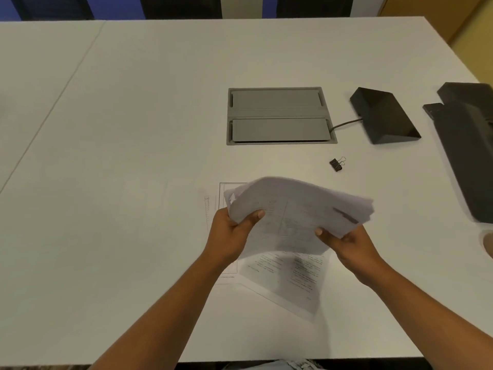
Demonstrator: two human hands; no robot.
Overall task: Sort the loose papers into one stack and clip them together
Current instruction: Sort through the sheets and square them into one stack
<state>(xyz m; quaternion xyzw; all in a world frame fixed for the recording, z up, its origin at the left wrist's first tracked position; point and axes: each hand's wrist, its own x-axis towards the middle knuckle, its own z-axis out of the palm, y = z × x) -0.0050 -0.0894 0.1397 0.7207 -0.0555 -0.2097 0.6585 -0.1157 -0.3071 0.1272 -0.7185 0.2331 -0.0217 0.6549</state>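
I am looking down from the head camera at a wide white bench [133, 129]. Both of my hands hold a bundle of papers [298, 209] lifted off the surface, near the middle of the view. My left hand [229, 236] grips the bundle's left edge, thumb on top and fingers [257, 214] curled around the sheets. My right hand [346, 247] grips the lower right edge, its thumb pressed on the top sheet and the rest of its fingers hidden beneath. The sheets are unevenly aligned, with their edges fanned out at the right and the bundle bowed upward.

Under the bundle, more loose sheets [288, 276] lie flat on the bench, printed with text and overlapping at different angles; part of another sheet [213, 206] with ruled lines shows just left of the bundle.

A small black binder clip [336, 164] lies on the bench beyond and to the right of the papers, apart from them and from both hands. Farther back sits a grey recessed cable hatch [278, 116], with a cable running from it to a black wedge-shaped device [384, 116] on the right. A larger dark object [469, 145] is cut off by the right edge.
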